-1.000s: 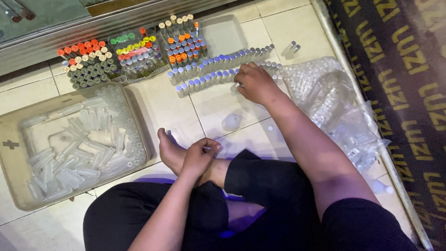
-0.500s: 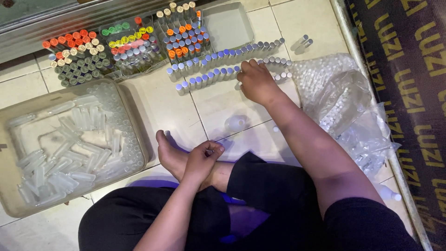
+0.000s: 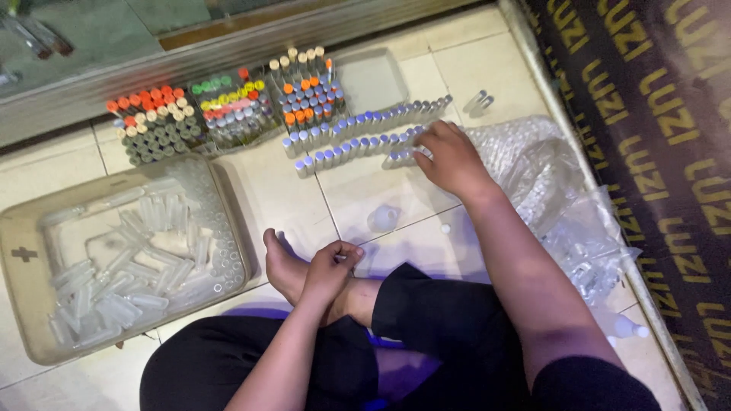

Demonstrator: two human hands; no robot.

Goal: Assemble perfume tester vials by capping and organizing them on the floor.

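Since the earlier frame only the view shifted, while the right hand [image 3: 451, 156] rests fingers-down on the lying rows of clear blue-capped plastic tubes [image 3: 358, 141] on the tiled floor, aligning them, and the left hand [image 3: 329, 268] loosely clasps the bare foot [image 3: 283, 266], supporting balance.

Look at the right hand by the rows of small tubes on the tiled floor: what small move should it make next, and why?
Probably nudge the end tube into line. The right hand rests at the end of the nearest row of blue-capped tubes, where a few lie slightly askew. The left hand rests on the foot, holding nothing visible.
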